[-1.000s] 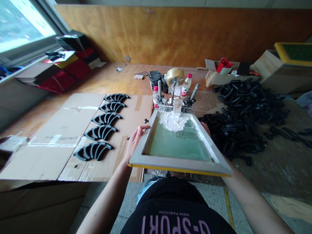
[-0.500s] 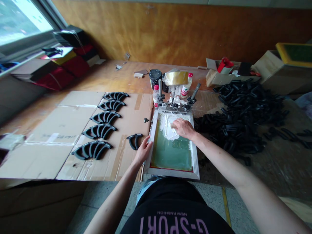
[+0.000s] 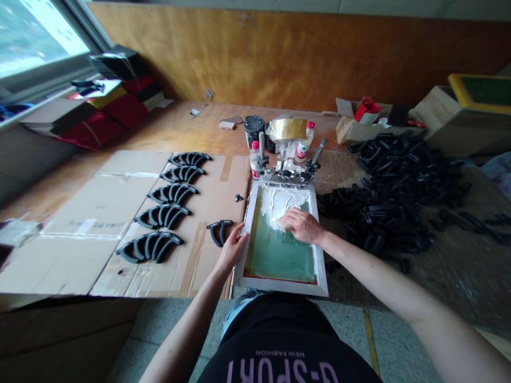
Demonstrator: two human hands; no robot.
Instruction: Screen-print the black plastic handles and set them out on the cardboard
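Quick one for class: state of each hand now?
Left hand: touching the frame; grip cannot be told.
Right hand: closed, at the white paste; anything held is hidden.

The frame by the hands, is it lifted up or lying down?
Lying down: a second ago the frame tilted up; now its near end sits low over the table.

Two hands (image 3: 305,227), one frame (image 3: 283,286), and here come the fans: five big ones (image 3: 173,191), then a single small one (image 3: 223,233) of just two pieces! Two bottles (image 3: 304,144), two jars (image 3: 254,132), one roll (image 3: 289,128), plus one heap (image 3: 375,213), too tangled to count.
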